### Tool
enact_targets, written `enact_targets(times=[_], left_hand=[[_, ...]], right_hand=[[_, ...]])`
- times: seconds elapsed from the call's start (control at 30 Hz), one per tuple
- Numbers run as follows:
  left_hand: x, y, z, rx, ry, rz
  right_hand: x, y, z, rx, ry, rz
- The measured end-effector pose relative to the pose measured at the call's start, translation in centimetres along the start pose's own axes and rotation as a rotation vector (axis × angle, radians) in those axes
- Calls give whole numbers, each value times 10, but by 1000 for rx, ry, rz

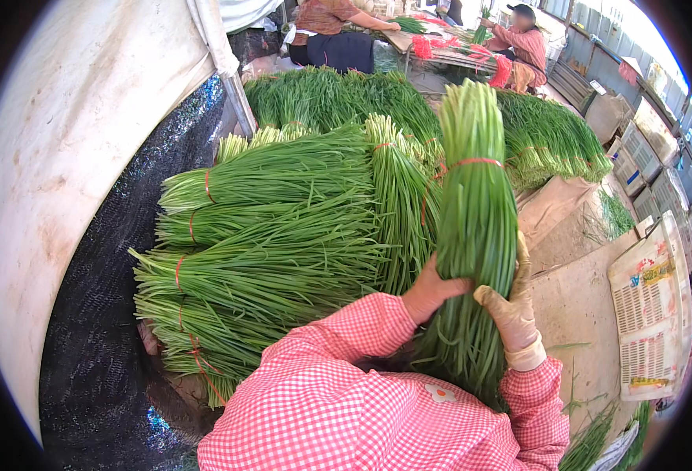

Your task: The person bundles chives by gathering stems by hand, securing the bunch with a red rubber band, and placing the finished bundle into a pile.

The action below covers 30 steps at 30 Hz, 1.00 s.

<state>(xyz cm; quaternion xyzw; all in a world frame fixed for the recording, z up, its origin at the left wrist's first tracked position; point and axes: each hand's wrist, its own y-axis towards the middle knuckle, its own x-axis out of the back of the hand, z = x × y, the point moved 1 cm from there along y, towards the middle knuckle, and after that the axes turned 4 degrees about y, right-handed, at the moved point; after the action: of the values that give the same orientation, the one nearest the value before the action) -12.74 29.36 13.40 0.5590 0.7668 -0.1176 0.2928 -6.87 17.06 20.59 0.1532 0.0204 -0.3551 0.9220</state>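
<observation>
Between my two hands stands a large bundle of green garlic chives (478, 200), its pale cut ends up and a red tie around its upper part. My bare left hand (437, 288) grips the bundle's left side at mid-height. On the right side, my right hand (510, 300) wears a pale glove and clasps the leaves. Immediately to the left lies a heap of tied chive bundles (275, 259), most with their stem ends pointing left. Another tied bundle (402, 200) rests between that heap and the held one, stems away from me.
More chive bundles stand in rows behind (340, 97) and at the right rear (549, 135). Two people work at a table (440, 53) strewn with red ties. White plastic crates (649, 306) line the right side. A white tarp (87, 147) and black netting (110, 329) bound the left.
</observation>
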Motion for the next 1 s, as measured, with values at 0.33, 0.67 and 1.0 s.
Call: enact_targets(times=[0.33, 0.67, 1.0], left_hand=[[110, 56, -111, -41, 330, -266], [275, 101, -73, 143, 655, -580], [277, 86, -59, 190, 782, -463]], right_hand=[[5, -23, -31, -422, -243, 252], [33, -55, -58, -671, -337, 585], [72, -89, -72, -715, -170, 397]])
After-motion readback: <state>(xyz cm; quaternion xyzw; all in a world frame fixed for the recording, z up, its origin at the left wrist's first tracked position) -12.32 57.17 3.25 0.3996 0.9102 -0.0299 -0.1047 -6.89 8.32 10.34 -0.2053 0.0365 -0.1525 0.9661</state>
